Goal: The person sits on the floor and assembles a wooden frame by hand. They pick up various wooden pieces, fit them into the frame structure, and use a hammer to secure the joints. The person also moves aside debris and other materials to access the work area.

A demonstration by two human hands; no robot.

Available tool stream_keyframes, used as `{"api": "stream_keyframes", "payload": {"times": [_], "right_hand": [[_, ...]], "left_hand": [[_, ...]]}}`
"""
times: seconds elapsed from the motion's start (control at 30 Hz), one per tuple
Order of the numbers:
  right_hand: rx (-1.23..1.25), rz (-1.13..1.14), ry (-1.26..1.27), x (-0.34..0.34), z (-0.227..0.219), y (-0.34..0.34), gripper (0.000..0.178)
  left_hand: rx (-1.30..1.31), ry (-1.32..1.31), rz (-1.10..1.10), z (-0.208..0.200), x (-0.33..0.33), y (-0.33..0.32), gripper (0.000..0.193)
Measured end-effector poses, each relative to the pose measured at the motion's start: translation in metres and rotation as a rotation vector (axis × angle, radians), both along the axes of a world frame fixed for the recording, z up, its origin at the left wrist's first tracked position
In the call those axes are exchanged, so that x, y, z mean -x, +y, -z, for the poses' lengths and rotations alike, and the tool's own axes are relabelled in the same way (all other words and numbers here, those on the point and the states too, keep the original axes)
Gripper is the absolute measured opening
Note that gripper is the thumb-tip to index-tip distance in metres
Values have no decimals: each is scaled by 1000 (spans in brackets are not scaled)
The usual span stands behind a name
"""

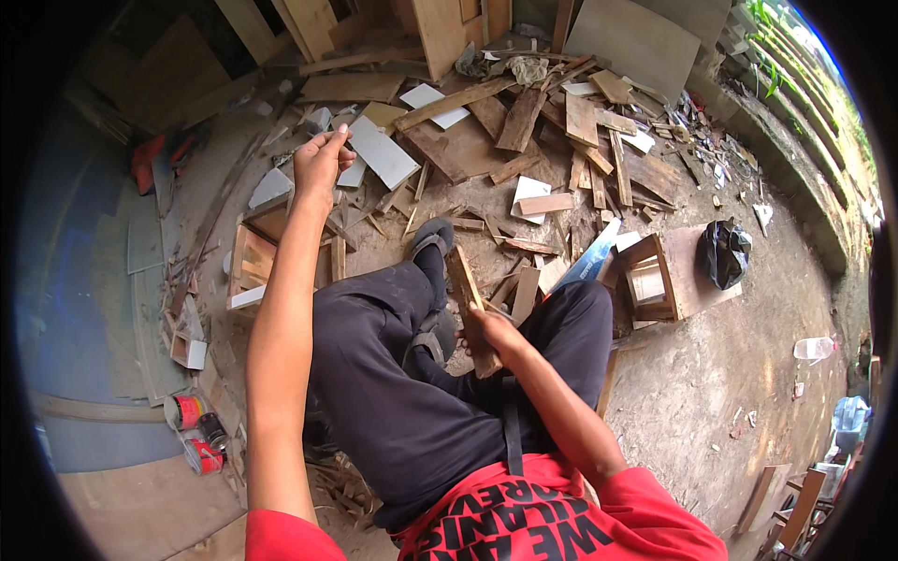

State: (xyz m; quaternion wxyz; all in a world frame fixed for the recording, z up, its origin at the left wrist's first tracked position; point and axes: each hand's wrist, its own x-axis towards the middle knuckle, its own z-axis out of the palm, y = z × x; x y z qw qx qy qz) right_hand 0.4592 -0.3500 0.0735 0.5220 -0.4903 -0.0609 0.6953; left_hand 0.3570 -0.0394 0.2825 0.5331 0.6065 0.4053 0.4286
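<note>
My left hand [320, 168] is stretched forward over the wood scraps, thumb and fingers pressed together. Whatever it may hold is too small or hidden to make out. Just beyond it lies a white board [382, 152] among the scraps. Close to my lap, the fingers of my right hand [494, 335] wrap round a narrow wooden block [461, 277], which is tilted upright between my knees. Dark trousers and strapped sandals [433, 234] show below the block.
A large pile of wood offcuts [524, 122] spreads ahead. An open wooden box [254, 252] stands at left, another [655, 276] at right beside a black plastic bag [724, 253]. Red cans [201, 454] stand at lower left. A clear bottle [816, 349] lies at right.
</note>
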Motion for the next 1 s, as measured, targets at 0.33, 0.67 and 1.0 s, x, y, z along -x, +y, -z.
{"api": "stream_keyframes", "payload": {"times": [0.33,0.67,1.0], "right_hand": [[-40,449,-1428,-144,84,60,63],[208,-111,-1367,-111,184,53,44],[752,-301,-1508,-106,229,71,77]], "left_hand": [[-116,200,75,3,34,-11,25],[-423,626,217,-39,111,-25,30],[-538,1133,634,-77,41,-112,41]]}}
